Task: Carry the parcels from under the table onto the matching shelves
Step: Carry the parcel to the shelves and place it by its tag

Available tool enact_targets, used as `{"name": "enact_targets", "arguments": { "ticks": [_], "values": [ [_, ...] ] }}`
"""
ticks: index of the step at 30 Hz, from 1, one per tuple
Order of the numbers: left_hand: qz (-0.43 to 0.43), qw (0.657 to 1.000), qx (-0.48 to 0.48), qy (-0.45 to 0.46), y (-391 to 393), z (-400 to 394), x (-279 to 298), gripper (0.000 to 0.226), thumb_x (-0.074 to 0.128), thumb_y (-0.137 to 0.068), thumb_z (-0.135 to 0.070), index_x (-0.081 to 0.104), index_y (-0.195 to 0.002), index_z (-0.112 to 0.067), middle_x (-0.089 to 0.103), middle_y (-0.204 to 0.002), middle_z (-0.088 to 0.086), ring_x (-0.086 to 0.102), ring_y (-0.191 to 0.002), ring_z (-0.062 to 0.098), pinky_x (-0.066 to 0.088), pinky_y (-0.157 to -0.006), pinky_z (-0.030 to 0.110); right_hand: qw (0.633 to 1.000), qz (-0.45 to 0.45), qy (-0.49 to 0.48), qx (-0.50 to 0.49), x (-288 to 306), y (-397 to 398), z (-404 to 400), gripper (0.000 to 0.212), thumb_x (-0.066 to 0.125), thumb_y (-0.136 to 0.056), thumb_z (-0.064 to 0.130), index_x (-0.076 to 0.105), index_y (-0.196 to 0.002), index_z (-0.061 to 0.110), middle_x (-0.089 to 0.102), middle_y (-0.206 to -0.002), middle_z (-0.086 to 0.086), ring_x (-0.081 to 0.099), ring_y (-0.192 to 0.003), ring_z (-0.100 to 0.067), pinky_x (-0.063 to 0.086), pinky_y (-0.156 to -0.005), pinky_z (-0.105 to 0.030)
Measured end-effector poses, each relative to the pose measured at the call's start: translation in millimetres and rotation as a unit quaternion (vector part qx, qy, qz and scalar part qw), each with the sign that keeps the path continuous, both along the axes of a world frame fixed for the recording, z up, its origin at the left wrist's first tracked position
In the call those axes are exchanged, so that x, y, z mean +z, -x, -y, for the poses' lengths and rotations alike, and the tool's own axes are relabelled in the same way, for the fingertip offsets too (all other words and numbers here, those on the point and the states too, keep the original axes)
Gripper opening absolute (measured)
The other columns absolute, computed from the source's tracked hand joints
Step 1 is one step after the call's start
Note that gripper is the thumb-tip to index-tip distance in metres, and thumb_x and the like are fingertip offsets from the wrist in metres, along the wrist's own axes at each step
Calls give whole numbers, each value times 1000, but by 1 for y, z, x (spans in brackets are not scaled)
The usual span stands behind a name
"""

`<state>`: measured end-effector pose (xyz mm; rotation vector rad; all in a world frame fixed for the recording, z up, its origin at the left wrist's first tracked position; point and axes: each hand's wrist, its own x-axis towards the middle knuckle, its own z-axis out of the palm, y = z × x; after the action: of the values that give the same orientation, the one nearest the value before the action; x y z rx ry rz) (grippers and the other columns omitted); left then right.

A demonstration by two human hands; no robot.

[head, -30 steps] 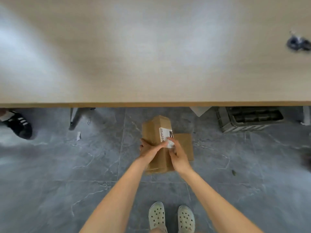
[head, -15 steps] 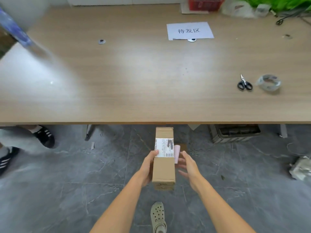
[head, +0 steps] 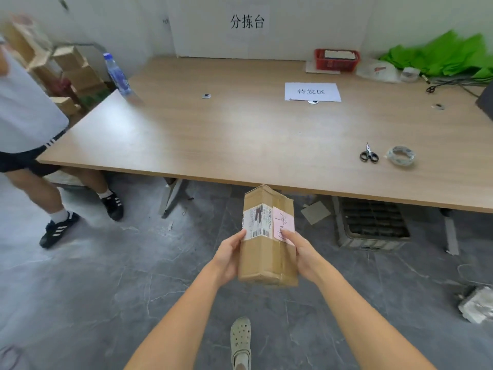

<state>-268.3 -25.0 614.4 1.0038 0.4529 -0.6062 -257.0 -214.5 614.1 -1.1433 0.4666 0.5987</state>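
Because the parcels start beneath it, the big wooden table [head: 266,134] fills most of my view, running from left to right across the room with grey tiled floor [head: 106,289] in front. Its top looks like a sorting surface: a white paper sign [head: 312,91] with printed characters lies flat near the far side, and a larger sign [head: 247,21] hangs on the wall behind. At the left edge a second person [head: 24,124] in a white top and dark shorts stands beside the table corner, with stacked cardboard boxes [head: 72,73] behind them. A dark slatted crate [head: 372,222] sits on the floor under the table's right half.

Next in size is the parcel [head: 268,236], a tall brown cardboard box. I hold it in the air in front of me, clear of the floor, just this side of the table's near edge. I judge it is tilted with its labelled face up so the label can be read and matched to a shelf. No shelves are in view.

My left hand [head: 229,256] grips the box's left side, thumb over the white barcode label [head: 258,222]. My right hand [head: 301,252] clasps the right side, fingers pressing on a pink slip [head: 283,218] with handwriting I cannot make out.

Smaller things rest on the tabletop, well away from me: a red basket [head: 336,60], a water bottle [head: 117,76], a tape roll [head: 401,155] and black-handled scissors [head: 369,154] just beside it.
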Motion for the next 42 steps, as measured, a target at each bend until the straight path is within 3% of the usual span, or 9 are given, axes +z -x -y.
{"name": "enact_targets", "arguments": {
  "ticks": [5,12,15,18,25,28,33,39,42],
  "values": [
    [99,992,29,-69,37,-38,48,36,48,-93,-16,60,-126,-24,72,-111,2,68,-85,13,55,-69,25,990,80,76,91,58,25,-22,57,76,-73,42,54,-123,25,68,-117,-2,63,-109,-24,53,-91,-43],
    [157,961,152,-167,92,-107,109,29,52,-90,-40,58,-106,-16,66,-90,1,63,-77,18,54,-71,33,939,173,166,245,120,45,-88,42,73,-77,38,57,-115,34,68,-109,0,64,-102,-23,53,-90,-41],
    [149,948,185,-213,121,-155,126,51,66,-78,-48,53,-118,-20,60,-100,11,60,-90,25,55,-85,44,897,216,210,323,139,53,-135,44,75,-74,41,62,-115,31,68,-105,1,64,-99,-21,53,-89,-39],
    [133,941,212,-229,165,-205,134,41,66,-80,-44,55,-115,-23,64,-102,13,63,-93,28,59,-79,42,842,255,236,412,161,65,-192,40,74,-75,42,65,-112,30,68,-100,5,64,-92,-15,51,-77,-28],
    [97,908,367,-178,298,-311,136,27,56,-87,-34,61,-105,-16,67,-93,10,65,-85,23,61,-71,39,727,327,241,553,181,101,-342,34,67,-81,44,67,-113,33,66,-117,1,62,-105,-20,54,-86,-33],
    [110,876,441,-163,358,-349,136,21,51,-90,-28,63,-102,-14,67,-91,8,64,-86,22,55,-87,49,732,344,235,539,174,129,-408,46,69,-78,46,58,-121,33,58,-120,2,55,-112,-22,51,-94,-43],
    [136,812,550,-143,453,-394,132,26,54,-83,-29,67,-100,-15,75,-92,7,67,-88,21,56,-81,43,767,268,129,568,158,201,-498,65,70,-76,49,41,-131,30,57,-119,-3,61,-94,-23,55,-71,-42],
    [134,744,630,-181,558,-414,133,36,52,-85,-31,63,-115,-14,75,-99,6,68,-93,21,57,-81,44,739,253,44,624,152,301,-582,59,66,-81,44,43,-129,18,56,-120,-8,61,-96,-24,55,-70,-41],
    [93,705,670,-211,606,-416,130,22,50,-91,-30,67,-103,-21,75,-89,-1,67,-86,16,52,-80,39,711,267,33,649,151,350,-616,53,64,-83,44,42,-123,15,53,-120,-9,57,-104,-27,54,-74,-40]
  ]
}}
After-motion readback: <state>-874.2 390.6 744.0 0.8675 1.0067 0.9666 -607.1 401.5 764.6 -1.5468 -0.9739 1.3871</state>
